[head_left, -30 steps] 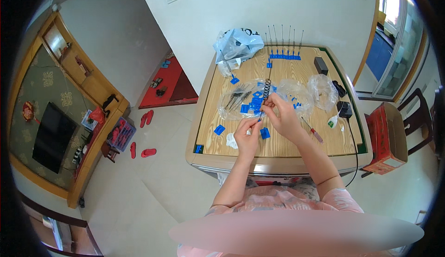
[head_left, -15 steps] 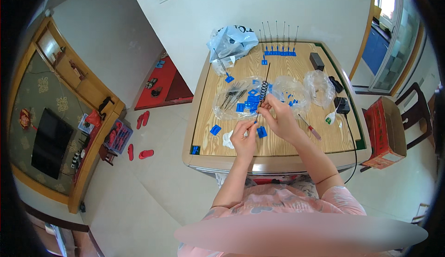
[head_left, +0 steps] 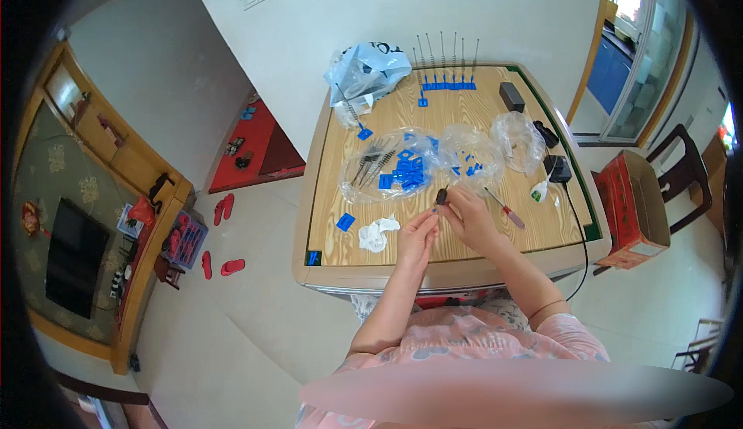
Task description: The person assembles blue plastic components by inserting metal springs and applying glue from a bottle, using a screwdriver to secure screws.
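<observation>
On the wooden table [head_left: 549, 232], a clear bag [head_left: 354, 191] left of centre carries loose springs [head_left: 375, 162] and blue pieces [head_left: 406, 172], seemingly left to join. Along the far edge, a row of assembled spring rods [head_left: 449, 85] looks done. Above the near edge, the right hand [head_left: 474, 218] pinches a dark coiled piece [head_left: 441, 196], foreshortened; whether the left hand [head_left: 418, 235] grips its end is hidden.

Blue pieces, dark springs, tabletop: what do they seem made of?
Blue pieces: probably plastic, smooth-looking; uniform bright colour.
Dark springs: likely metal wire, going by the thin, regular coils; finish too small to tell.
Tabletop: wood or wood-look laminate, pale streaked grain; sheen unclear.
</observation>
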Demonstrator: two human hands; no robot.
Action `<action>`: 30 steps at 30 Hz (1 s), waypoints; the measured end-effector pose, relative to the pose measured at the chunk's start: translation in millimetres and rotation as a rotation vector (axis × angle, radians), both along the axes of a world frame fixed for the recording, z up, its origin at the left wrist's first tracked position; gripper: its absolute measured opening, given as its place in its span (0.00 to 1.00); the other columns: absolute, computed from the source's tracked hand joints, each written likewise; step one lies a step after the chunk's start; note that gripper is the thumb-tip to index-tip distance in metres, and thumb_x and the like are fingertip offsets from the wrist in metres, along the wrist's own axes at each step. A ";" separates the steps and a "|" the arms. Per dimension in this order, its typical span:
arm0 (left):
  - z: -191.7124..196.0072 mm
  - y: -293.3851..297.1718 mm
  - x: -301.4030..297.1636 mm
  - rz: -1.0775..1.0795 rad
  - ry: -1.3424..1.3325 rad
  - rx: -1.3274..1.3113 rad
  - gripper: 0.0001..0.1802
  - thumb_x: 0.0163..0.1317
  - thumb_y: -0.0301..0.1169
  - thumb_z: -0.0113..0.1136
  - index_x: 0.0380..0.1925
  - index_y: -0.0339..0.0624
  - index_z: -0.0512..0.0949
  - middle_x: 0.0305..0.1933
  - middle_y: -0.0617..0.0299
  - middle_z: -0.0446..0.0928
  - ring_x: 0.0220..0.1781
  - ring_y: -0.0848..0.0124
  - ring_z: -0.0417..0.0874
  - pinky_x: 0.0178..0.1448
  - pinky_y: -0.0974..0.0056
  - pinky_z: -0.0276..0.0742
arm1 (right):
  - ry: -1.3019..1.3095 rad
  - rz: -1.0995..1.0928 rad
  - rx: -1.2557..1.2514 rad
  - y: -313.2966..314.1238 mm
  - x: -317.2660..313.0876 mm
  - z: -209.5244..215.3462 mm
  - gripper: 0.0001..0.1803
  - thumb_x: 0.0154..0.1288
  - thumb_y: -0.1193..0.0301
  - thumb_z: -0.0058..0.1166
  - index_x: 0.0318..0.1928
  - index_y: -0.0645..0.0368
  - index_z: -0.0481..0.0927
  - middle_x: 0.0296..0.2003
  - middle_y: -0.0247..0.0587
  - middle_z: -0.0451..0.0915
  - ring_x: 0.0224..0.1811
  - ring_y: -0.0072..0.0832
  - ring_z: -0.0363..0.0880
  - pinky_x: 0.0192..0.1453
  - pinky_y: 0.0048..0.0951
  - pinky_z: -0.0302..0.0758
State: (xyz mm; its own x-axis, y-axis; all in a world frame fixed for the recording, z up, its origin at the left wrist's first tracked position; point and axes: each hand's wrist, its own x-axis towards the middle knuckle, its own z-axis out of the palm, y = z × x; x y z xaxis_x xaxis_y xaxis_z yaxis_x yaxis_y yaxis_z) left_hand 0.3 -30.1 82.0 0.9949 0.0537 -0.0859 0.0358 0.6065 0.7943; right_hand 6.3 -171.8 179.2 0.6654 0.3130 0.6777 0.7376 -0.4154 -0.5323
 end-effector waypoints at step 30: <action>-70.3 -35.3 6.3 0.119 -0.354 1.136 0.15 0.48 0.20 0.64 0.39 0.37 0.78 0.32 0.57 0.72 0.29 0.67 0.76 0.34 0.66 0.73 | 0.270 -0.225 -0.062 -38.4 22.9 -122.8 0.06 0.59 0.74 0.52 0.35 0.61 0.71 0.31 0.49 0.75 0.38 0.49 0.73 0.40 0.44 0.69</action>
